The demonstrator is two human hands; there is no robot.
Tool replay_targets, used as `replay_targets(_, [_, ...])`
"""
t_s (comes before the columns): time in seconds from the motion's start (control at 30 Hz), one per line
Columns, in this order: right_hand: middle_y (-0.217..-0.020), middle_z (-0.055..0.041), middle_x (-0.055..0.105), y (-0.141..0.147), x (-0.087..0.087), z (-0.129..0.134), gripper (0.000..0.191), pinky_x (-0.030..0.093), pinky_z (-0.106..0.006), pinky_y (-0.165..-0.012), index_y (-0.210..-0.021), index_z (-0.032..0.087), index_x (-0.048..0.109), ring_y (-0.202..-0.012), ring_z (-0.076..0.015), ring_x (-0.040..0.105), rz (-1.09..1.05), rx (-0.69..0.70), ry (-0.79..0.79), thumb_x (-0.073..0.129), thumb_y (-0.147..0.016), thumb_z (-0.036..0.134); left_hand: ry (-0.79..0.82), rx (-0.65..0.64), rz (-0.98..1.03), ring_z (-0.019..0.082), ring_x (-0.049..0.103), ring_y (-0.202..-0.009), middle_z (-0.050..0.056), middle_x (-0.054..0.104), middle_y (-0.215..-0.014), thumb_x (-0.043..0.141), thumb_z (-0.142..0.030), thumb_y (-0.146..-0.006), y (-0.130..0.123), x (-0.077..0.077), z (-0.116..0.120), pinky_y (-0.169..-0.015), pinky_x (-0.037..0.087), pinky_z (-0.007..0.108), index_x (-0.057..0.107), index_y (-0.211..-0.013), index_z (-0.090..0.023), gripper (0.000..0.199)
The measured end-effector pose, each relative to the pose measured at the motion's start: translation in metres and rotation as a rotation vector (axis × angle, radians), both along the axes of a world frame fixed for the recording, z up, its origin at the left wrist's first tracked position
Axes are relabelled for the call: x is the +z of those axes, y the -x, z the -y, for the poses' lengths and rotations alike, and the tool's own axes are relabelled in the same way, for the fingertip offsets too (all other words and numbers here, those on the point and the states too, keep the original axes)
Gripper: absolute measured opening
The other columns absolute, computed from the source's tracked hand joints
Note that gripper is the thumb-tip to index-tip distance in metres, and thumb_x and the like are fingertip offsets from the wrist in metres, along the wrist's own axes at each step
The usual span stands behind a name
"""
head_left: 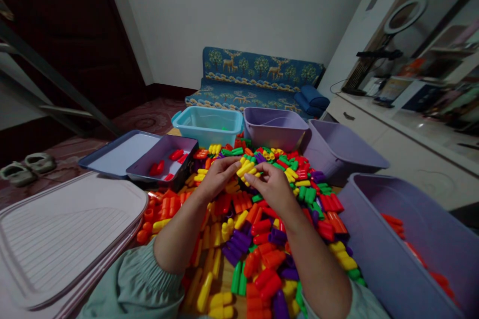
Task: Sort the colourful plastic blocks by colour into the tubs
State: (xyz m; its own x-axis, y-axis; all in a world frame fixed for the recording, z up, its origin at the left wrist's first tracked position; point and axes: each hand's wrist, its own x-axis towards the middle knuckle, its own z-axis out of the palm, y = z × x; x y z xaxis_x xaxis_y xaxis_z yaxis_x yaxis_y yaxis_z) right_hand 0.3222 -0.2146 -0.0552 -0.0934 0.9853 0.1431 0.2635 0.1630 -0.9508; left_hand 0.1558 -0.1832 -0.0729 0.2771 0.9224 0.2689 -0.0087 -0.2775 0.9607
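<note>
Between my two hands is a cluster of yellow bullet-shaped building blocks, held up above the pile. My left hand grips its left side, thumb and fingers closed on it. On the opposite side, my right hand pinches the same yellow blocks with thumb and fingertips. Whether the cluster is one piece or several joined ones I cannot tell. Beneath both hands spreads a big loose pile of plastic blocks in red, orange, yellow, green and purple, with purple blocks and red blocks nearest me.
Behind the pile stand a light blue bin and a purple bin. Two more purple bins are at right; the nearer bin holds orange-red blocks. At left lie an open case with red blocks and pale lids. A patterned sofa stands beyond.
</note>
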Motion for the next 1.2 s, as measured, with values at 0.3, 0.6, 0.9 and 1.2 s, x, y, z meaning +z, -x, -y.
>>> replay_targets(0.3, [-0.069, -0.0007, 0.066, 0.0022, 0.0065, 0.0024, 0.035, 0.050, -0.026, -0.050, -0.078, 0.018, 0.060, -0.053, -0.0153, 0.062, -0.172, -0.108, 0.023, 0.073, -0.067, 0.049, 0.002, -0.078, -0.059, 0.020, 0.063, -0.084, 0.006, 0.071, -0.095, 0.060, -0.055, -0.082, -0.0017, 0.0053, 0.0070, -0.072, 0.047, 0.024, 0.067, -0.114, -0.014, 0.053])
replay_targets(0.6, [-0.087, -0.0024, 0.066, 0.0050, -0.0015, -0.0011, 0.048, 0.049, -0.024, -0.045, -0.092, 0.019, 0.050, -0.051, -0.0130, 0.063, -0.215, -0.135, 0.027, 0.076, -0.064, 0.048, 0.049, -0.089, 0.006, 0.025, 0.064, -0.101, 0.010, 0.071, -0.110, 0.064, -0.051, -0.081, -0.0013, -0.0014, 0.0051, -0.086, 0.049, 0.030, 0.068, -0.114, -0.012, 0.051])
replay_targets(0.9, [-0.083, -0.0022, 0.067, 0.0048, 0.0023, 0.0007, 0.051, 0.048, -0.024, -0.045, -0.103, 0.016, 0.061, -0.050, -0.0105, 0.056, -0.195, -0.091, 0.055, 0.074, -0.066, 0.050, 0.039, -0.062, -0.026, 0.026, 0.065, -0.097, 0.009, 0.072, -0.109, 0.062, -0.052, -0.081, -0.0016, 0.0066, 0.0085, -0.081, 0.049, 0.029, 0.068, -0.113, -0.012, 0.052])
replay_targets(1.2, [-0.084, -0.0008, 0.067, 0.0040, 0.0008, 0.0005, 0.046, 0.049, -0.023, -0.047, -0.107, 0.018, 0.061, -0.050, -0.0098, 0.057, -0.180, -0.055, 0.038, 0.072, -0.068, 0.041, 0.042, -0.078, 0.066, 0.022, 0.065, -0.089, 0.010, 0.070, -0.104, 0.069, -0.046, -0.078, -0.0002, -0.0008, 0.0051, -0.075, 0.048, 0.027, 0.064, -0.114, -0.013, 0.049])
